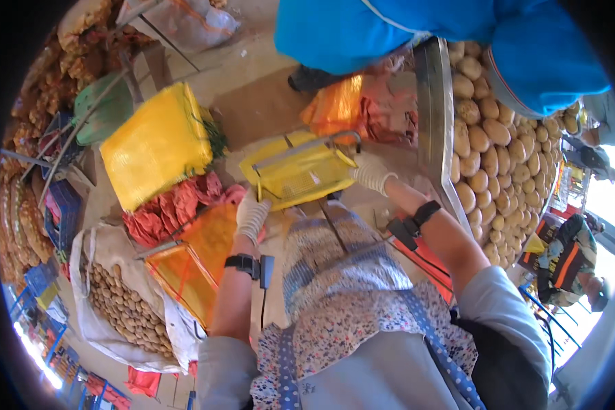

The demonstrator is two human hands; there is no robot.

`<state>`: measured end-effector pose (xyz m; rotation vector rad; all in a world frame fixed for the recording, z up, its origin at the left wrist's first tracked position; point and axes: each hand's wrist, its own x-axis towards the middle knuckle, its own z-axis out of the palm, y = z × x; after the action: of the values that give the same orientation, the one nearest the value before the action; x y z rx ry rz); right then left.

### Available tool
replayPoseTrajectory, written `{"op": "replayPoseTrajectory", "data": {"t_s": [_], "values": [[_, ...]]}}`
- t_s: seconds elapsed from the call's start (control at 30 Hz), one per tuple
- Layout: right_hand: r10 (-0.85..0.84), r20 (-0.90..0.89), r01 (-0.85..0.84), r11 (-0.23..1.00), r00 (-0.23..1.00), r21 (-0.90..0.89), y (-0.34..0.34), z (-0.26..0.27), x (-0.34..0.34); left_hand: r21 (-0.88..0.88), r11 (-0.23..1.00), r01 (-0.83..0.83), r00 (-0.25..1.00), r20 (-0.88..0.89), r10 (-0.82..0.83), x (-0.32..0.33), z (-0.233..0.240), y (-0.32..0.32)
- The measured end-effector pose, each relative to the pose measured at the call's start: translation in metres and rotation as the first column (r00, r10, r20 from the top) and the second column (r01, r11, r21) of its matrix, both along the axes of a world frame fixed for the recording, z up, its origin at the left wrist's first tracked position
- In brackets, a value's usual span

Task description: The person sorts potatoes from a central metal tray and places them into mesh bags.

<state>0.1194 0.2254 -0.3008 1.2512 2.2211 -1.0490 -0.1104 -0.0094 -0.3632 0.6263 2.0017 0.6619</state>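
A yellow mesh bag (300,187) hangs spread in front of me around a grey metal bar frame (297,152), its mouth facing up. My left hand (252,211), in a pale knit glove, grips the bag's near left corner. At the right end, my right hand (371,175), gloved too, holds the bag's edge just below the bent end of the bar; its fingertips are partly hidden by the bag. Beyond my left hand, crumpled red mesh bags (177,210) lie beside a folded stack of yellow bags (156,146).
Potatoes (494,133) fill a metal-edged sorting table (443,128) on the right. A person in blue (389,36) leans over its far end. An orange mesh bag (200,261) and a white sack (84,307) of small potatoes stand left. Another person (569,256) is at far right.
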Motion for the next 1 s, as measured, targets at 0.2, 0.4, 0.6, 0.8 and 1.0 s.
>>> {"op": "replayPoseTrajectory", "data": {"t_s": [0.2, 0.4, 0.6, 0.8, 1.0], "values": [[0.167, 0.100, -0.149, 0.974, 0.981, -0.171, -0.017, 0.027, 0.054, -0.204, 0.960, -0.192, 0.885, 0.386, 0.259, 0.048, 0.037, -0.036], [0.274, 0.176, -0.255, 0.959, 0.945, -0.125, -0.068, 0.025, 0.109, -0.084, 0.995, -0.059, 0.986, 0.148, 0.071, 0.117, 0.034, -0.109], [0.391, 0.154, -0.336, 0.895, 0.907, -0.295, -0.044, 0.027, 0.046, -0.014, 0.997, -0.072, 0.897, 0.437, 0.070, 0.078, 0.030, -0.078], [0.233, -0.128, -0.196, 0.948, 0.964, 0.250, -0.046, 0.078, 0.067, 0.023, 0.998, 0.064, 0.962, 0.266, -0.068, 0.032, 0.072, -0.038], [-0.047, -0.033, 0.055, 0.950, 0.998, 0.308, -0.079, 0.103, 0.165, 0.203, 0.969, -0.139, 0.964, 0.250, 0.086, -0.008, 0.007, -0.051]]}}
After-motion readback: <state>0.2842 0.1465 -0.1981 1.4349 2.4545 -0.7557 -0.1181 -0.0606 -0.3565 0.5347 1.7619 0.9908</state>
